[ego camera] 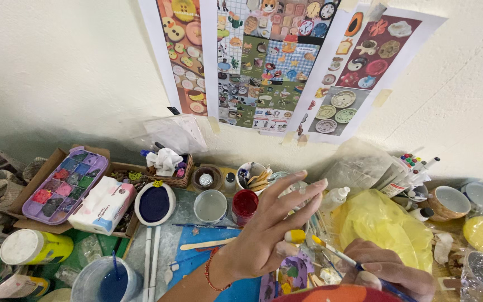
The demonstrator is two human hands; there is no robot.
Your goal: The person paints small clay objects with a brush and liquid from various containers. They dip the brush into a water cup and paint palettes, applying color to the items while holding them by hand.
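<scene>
My left hand [272,232] is raised over the worktable with its fingers spread and nothing in it; a red bead bracelet circles the wrist. My right hand [389,268] at the lower right grips a thin paintbrush [336,254] with a yellow-tipped end pointing left. Below it, the red and orange rim of a painted piece [336,293] shows at the bottom edge. A jar of red paint [245,206] and a cup of grey water [210,206] stand just beyond my left hand.
A purple paint palette [65,184], a tissue pack [103,204], a dark-blue oval dish [155,204], a basket [174,173] and a brush cup [252,174] crowd the left. A yellow plastic bag [387,223], marker pens [417,168] and ceramic cups [448,202] lie right. Printed picture sheets [275,61] hang on the wall.
</scene>
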